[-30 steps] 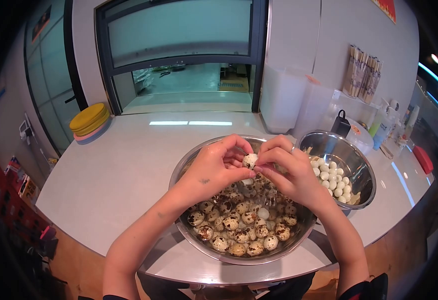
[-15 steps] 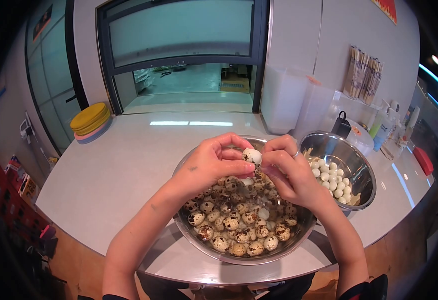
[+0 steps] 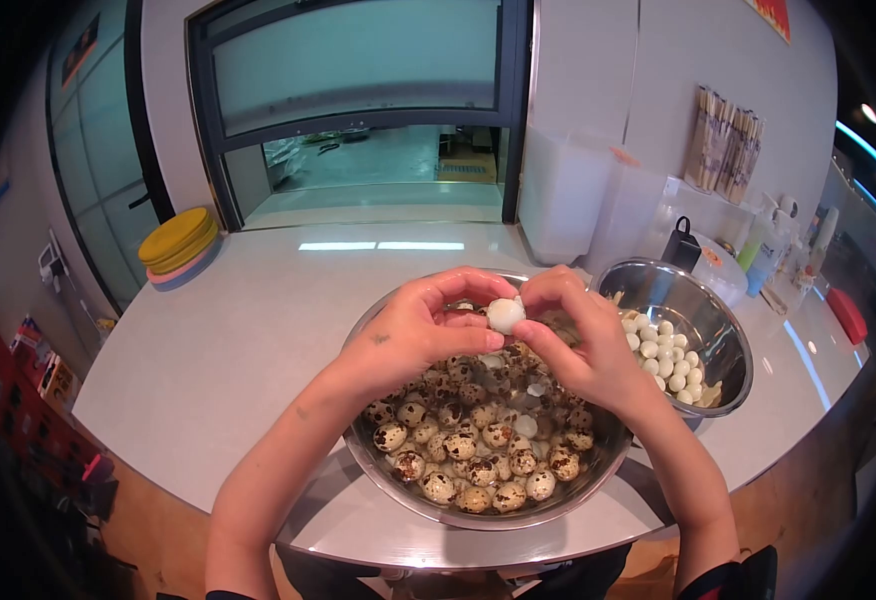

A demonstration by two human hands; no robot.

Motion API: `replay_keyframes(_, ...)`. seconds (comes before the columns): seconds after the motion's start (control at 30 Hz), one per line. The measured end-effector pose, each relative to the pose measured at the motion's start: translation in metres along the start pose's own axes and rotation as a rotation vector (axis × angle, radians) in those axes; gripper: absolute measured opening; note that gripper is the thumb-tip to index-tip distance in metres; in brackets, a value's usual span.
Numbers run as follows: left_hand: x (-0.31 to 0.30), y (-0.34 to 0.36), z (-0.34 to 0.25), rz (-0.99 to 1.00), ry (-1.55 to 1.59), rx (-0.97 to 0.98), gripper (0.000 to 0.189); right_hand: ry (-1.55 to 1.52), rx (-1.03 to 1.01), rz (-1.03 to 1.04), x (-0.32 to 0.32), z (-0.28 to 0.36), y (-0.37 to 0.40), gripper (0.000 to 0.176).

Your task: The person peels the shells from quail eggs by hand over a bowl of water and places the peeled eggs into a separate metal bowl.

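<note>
A quail egg [image 3: 505,316], its white showing towards me, is held above the large bowl. My left hand [image 3: 436,318] is closed on it, thumb below and fingers above. My right hand [image 3: 580,335] pinches at the egg's right side with thumb and forefinger; a small pale bit shows at that edge. Beneath both hands, the large steel bowl [image 3: 366,462] holds many speckled quail eggs [image 3: 460,445] in their shells, wet, with pale shell pieces [image 3: 525,426] among them.
To the right stands a smaller steel bowl [image 3: 736,345] with peeled white eggs [image 3: 666,352]. Behind it are a black box [image 3: 682,246], bottles [image 3: 766,250] and a white bin [image 3: 564,205]. Yellow plates [image 3: 178,240] are stacked at the back left. The counter's front edge [image 3: 478,562] runs below the large bowl.
The egg has turned from showing speckled shell to showing white. My right thumb and forefinger have straightened and shifted against its right side. The bowls stay in place.
</note>
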State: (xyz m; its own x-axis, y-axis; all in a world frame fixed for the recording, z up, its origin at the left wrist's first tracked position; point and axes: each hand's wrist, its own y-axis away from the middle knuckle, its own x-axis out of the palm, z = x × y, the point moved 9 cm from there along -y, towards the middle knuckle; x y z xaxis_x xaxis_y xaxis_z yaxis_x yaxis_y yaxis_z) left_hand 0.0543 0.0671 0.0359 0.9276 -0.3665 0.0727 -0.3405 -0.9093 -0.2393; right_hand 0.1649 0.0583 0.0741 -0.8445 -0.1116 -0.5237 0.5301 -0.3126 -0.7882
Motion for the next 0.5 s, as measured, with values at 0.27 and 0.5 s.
replay_keyframes(0.27, 0.003, 0.0, -0.001, 0.052, -0.076, 0.078, 0.018, 0.034, -0.122, 0.076, 0.006, 0.014, 0.0, 0.015)
replay_keyframes(0.5, 0.006, 0.0, 0.001, 0.062, -0.076, 0.064, 0.019, 0.111, -0.101, 0.037, 0.004, 0.015, 0.002, 0.015)
